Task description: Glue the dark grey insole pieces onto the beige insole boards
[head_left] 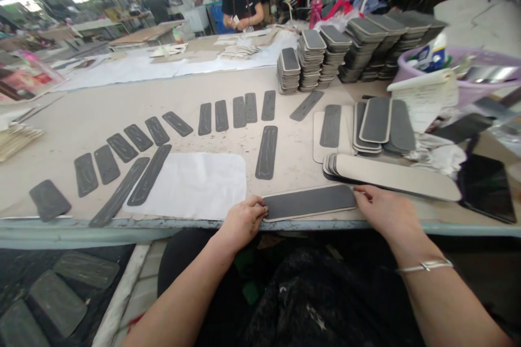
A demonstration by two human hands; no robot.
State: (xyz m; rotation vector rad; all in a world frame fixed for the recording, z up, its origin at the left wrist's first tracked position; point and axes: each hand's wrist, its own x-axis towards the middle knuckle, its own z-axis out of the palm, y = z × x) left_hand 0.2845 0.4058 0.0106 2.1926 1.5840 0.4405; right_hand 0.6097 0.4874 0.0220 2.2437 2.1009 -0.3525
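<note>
A long dark grey panel with a pale border (309, 202) lies at the table's front edge, right in front of me. My left hand (246, 219) pinches its left end between thumb and fingers. At the opposite end, my right hand (385, 209) grips the corner, fingers closed. Just beyond the panel rests a stack of long cream-coloured strips (394, 173). A grey strip with shiny streaks (267, 153) lies farther in. Left of my left hand is a white sheet (195, 184), with another streaked grey strip (150, 174) overlapping its left edge.
Several short grey pieces (221, 115) form a curved row across the table. Tall stacks of bordered pieces (311, 59) stand at the back right. A purple basin (468, 92) and a black tablet-like object (486, 187) occupy the right side. A masked co-worker (243, 5) is across the table.
</note>
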